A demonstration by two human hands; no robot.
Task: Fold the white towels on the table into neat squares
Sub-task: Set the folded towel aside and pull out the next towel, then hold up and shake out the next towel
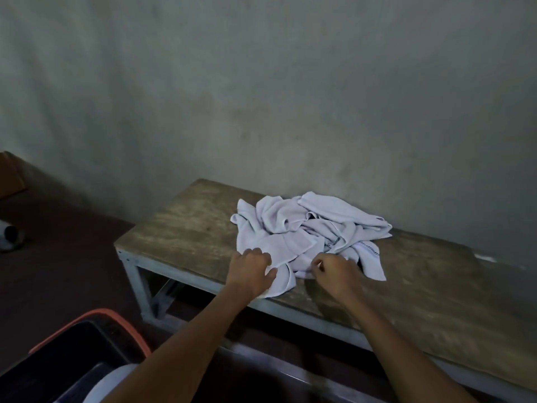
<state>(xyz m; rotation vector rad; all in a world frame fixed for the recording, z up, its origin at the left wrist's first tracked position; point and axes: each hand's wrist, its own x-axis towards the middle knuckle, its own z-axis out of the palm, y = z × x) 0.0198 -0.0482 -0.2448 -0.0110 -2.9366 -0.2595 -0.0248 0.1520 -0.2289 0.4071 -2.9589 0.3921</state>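
Wooden table bears crumpled white towels; left hand grips and right hand pinches the edge nearest them: advise drawing one towel clear and flat before folding.

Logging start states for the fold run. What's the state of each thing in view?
towels: unfolded, crumpled in one pile on the table
left hand: fingers curled, grips the pile's near edge
right hand: fingers curled, pinches cloth at the near edge
table: upright, worn wooden top
bin: on the floor, open, no lid; inside too dark to tell
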